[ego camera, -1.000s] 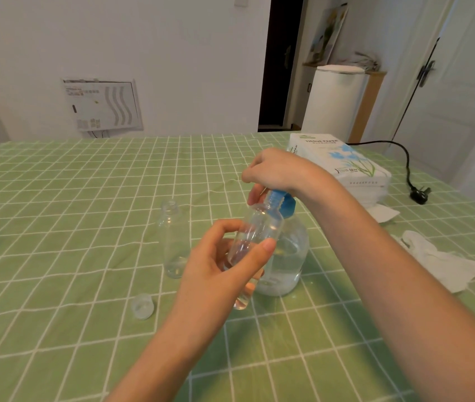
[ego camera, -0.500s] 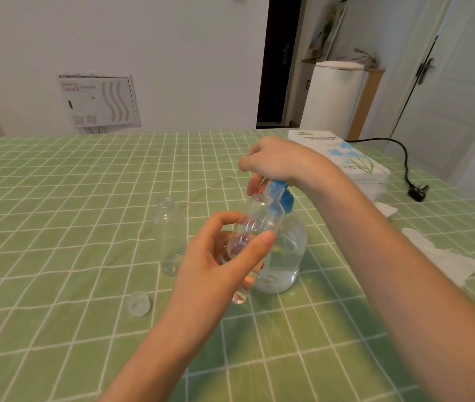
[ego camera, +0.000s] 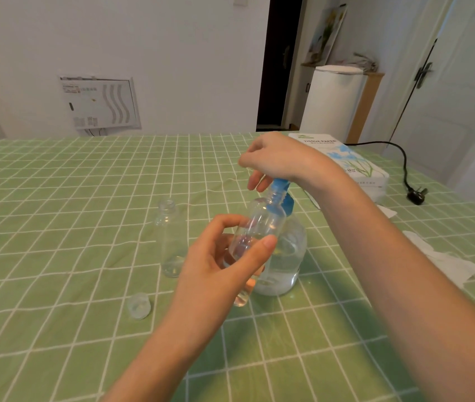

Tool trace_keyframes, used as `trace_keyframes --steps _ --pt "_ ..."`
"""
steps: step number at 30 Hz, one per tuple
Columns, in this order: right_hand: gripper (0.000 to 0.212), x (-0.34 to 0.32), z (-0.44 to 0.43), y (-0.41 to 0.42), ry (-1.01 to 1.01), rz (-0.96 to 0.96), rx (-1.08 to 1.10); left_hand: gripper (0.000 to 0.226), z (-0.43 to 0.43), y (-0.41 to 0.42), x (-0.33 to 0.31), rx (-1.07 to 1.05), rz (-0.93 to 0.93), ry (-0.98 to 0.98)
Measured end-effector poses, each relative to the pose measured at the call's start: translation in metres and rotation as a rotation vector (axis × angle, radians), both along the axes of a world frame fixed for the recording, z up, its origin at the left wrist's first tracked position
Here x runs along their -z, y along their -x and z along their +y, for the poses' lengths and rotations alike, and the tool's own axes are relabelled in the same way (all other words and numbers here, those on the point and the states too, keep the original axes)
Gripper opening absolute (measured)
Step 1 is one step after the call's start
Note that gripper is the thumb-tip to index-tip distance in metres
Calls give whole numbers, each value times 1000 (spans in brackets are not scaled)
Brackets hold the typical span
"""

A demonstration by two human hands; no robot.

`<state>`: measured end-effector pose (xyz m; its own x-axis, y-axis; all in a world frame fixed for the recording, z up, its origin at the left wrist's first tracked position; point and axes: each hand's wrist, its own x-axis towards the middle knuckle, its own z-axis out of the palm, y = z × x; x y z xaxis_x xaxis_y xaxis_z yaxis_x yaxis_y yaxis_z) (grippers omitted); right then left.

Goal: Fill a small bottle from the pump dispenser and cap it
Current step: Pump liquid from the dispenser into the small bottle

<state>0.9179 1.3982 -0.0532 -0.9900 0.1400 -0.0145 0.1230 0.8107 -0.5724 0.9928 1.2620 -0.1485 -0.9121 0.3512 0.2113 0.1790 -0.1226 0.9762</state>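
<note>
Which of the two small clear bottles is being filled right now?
The small bottle in the left hand, tilted with its mouth at the blue pump. The other bottle stands alone on the tablecloth.

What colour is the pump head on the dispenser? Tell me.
Blue. The pump head shows best in the head view, under the right hand.

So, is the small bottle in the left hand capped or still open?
Open. The small bottle has a bare threaded neck under the blue pump, and a clear cap lies on the table.
</note>
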Motion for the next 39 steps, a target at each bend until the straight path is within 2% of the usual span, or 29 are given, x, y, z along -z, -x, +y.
trace_keyframes --steps 12,22,39 --pt "33 13 -1 2 23 -74 -4 21 -1 1 3 8 -13 -3" --pt "39 4 -1 2 5 -9 -1 24 0 1 0 -6 6 2" --pt "37 16 -2 5 44 -46 -1 24 -1 0 2 0 -5 -20"
